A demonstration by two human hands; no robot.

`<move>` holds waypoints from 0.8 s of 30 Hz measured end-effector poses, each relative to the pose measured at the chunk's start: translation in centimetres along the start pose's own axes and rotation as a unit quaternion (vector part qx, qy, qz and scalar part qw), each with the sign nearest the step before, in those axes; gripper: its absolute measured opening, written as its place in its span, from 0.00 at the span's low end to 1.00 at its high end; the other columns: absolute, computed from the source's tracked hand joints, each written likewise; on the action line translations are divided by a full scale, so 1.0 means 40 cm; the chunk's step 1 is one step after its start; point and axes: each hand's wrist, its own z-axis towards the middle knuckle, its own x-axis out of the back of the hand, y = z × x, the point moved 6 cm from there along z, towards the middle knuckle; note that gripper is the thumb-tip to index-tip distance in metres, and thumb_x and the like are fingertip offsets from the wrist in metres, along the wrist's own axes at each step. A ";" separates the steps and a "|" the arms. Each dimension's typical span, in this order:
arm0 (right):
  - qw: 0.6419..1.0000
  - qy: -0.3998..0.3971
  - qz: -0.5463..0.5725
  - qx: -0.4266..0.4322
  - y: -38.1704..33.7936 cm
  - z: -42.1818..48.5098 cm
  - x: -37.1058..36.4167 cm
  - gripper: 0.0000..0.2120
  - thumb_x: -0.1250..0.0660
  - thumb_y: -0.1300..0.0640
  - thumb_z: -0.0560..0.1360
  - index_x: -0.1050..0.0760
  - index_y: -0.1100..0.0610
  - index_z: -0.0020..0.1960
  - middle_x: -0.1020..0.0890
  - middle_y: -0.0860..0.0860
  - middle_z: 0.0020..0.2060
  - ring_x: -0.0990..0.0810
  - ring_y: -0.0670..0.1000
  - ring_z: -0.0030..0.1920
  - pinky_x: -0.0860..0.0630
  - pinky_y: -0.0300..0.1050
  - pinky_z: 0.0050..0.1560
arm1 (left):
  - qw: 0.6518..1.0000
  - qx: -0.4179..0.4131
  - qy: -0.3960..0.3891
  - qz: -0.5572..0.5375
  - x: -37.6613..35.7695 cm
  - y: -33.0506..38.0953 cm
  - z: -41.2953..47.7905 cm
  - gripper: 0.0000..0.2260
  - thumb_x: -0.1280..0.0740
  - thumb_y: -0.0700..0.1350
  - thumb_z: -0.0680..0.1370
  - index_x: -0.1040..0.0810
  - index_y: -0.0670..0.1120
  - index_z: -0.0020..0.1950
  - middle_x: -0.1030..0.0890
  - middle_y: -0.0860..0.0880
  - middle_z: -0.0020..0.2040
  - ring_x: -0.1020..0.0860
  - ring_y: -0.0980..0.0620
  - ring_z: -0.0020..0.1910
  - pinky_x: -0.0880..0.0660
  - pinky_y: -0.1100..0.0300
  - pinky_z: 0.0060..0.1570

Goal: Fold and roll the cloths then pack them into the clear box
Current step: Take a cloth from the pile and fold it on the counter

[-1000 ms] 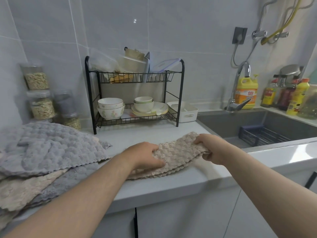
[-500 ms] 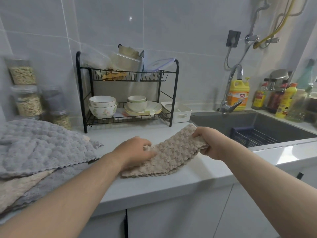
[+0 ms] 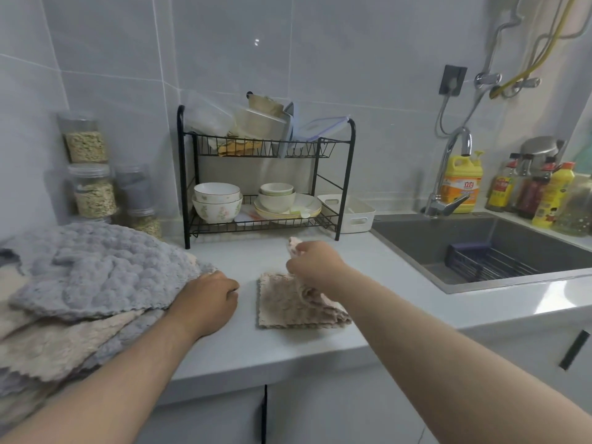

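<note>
Grey countertop (image 3: 256,347) spans the lower half of the frame, tiled wall behind, sink (image 3: 480,248) at right. Cloth pile (image 3: 83,283) fills the left edge: grey cloths on top, beige ones layered under, edges fanning toward lower left. Black two-tier dish rack (image 3: 266,174) sits at centre back with bowls and plates on its lower shelf. Beige cloth (image 3: 288,306) lies folded at frame centre on the counter, roughly square, layered edges stacked along its lower right, no clear long axis. One corner is lifted up toward the rack. Right hand (image 3: 314,267) pinches that raised corner, fingers closed on it. Left hand (image 3: 205,302) rests on the counter against the pile's right edge, fingers curled into a loose fist; whether it grips anything cannot be told.
</note>
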 end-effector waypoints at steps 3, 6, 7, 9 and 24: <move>0.989 -0.004 -0.147 0.013 -0.012 0.016 -0.087 0.12 0.38 0.52 0.73 0.24 0.56 0.52 0.19 0.54 0.50 0.21 0.57 0.53 0.29 0.43 0.45 | 1.000 0.000 0.004 0.008 0.006 0.007 -0.006 0.11 0.45 0.47 0.79 0.29 0.49 0.39 0.28 0.52 0.44 0.28 0.48 0.51 0.29 0.54 0.49; 0.985 -0.021 -0.172 0.011 -0.016 0.017 -0.138 0.10 0.38 0.54 0.75 0.24 0.58 0.52 0.19 0.56 0.52 0.21 0.57 0.50 0.32 0.42 0.44 | 1.000 0.002 0.004 0.001 0.009 0.009 -0.005 0.12 0.44 0.45 0.78 0.35 0.49 0.35 0.28 0.50 0.43 0.28 0.47 0.49 0.30 0.54 0.48; 0.983 -0.025 -0.179 0.014 -0.021 0.012 -0.147 0.08 0.38 0.56 0.75 0.25 0.59 0.50 0.19 0.57 0.51 0.22 0.57 0.47 0.31 0.42 0.43 | 1.000 0.003 0.005 -0.002 0.008 0.008 -0.005 0.12 0.44 0.45 0.78 0.36 0.49 0.34 0.29 0.50 0.43 0.28 0.47 0.49 0.30 0.54 0.48; 0.980 -0.037 -0.193 0.014 -0.028 -0.001 -0.153 0.08 0.37 0.54 0.75 0.25 0.59 0.49 0.20 0.58 0.50 0.25 0.55 0.45 0.30 0.41 0.43 | 1.000 0.006 0.003 -0.007 0.007 0.008 -0.005 0.13 0.45 0.45 0.78 0.39 0.50 0.33 0.30 0.50 0.43 0.29 0.47 0.49 0.30 0.54 0.48; 0.982 0.008 -0.069 -0.176 0.154 -0.077 0.010 0.13 0.35 0.46 0.72 0.29 0.57 0.44 0.25 0.51 0.36 0.25 0.54 0.42 0.29 0.43 0.42 | 0.999 0.022 0.024 -0.035 0.001 -0.006 0.002 0.13 0.44 0.47 0.79 0.20 0.49 0.52 0.22 0.52 0.52 0.26 0.49 0.57 0.28 0.54 0.56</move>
